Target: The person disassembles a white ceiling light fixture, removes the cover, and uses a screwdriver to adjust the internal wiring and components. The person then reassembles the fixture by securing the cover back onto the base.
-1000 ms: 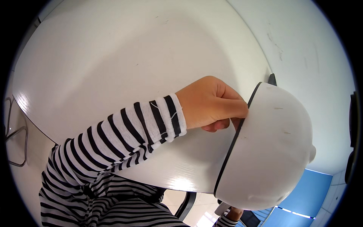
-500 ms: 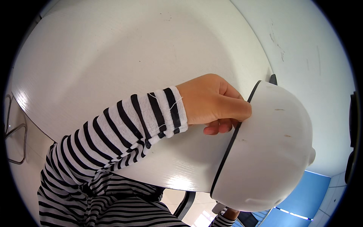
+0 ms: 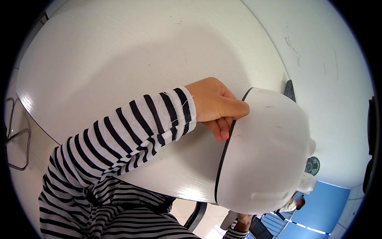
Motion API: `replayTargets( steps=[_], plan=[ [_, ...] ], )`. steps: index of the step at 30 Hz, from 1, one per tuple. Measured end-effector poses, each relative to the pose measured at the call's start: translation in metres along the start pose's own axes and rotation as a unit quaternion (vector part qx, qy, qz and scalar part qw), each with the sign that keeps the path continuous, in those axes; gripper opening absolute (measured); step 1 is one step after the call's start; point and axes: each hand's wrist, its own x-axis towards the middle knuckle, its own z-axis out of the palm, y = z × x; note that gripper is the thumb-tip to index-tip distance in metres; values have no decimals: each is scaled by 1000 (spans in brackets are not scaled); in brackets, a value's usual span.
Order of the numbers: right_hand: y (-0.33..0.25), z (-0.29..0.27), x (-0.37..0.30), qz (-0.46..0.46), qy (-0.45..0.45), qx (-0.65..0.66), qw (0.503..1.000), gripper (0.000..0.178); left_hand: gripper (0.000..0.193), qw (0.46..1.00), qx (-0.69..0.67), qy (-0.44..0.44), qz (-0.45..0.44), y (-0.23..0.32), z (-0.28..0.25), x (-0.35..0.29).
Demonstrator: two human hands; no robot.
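Note:
A white helmet (image 3: 266, 151) with a rounded shell and a black rim is tipped on its side at the right of the table. Its rim faces left, and small scuffs mark the shell. My left hand (image 3: 218, 104) pinches the upper part of that rim, thumb on the outside, other fingers curled inward at the edge. Below the shell's lower edge, part of my right hand (image 3: 244, 220) shows at the end of a striped sleeve. Its fingers are hidden, so its grip cannot be made out. A grey piece (image 3: 228, 220) hangs beside it.
The white table (image 3: 131, 51) has a curved edge, with a pale wall (image 3: 326, 71) along its right. A dark object (image 3: 289, 91) stands behind the helmet. Metal tube legs (image 3: 28, 147) are at far left, a black chair part (image 3: 195, 217) below, and another person (image 3: 292, 205) in the background.
The helmet and my left hand have shifted left. More of my right hand shows beneath the shell. A background person and a round green fan-like thing have come into view.

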Motion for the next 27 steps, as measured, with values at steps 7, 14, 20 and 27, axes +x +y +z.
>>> replayTargets(
  steps=[7,14,20,27],
  plan=[
    [1,1,-4,-26,-4,-13,1000,53,19,1000,9,1,-13,-2,-3,3],
    [0,3,-4,-50,-7,-32,998,54,20,1000,7,-1,-13,-2,-6,3],
    [-3,5,-5,-67,-6,-50,996,54,19,1000,13,-2,-22,-3,-8,2],
    [6,-9,3,-33,-74,36,996,61,17,1000,20,3,-20,-5,-7,6]
  ],
)
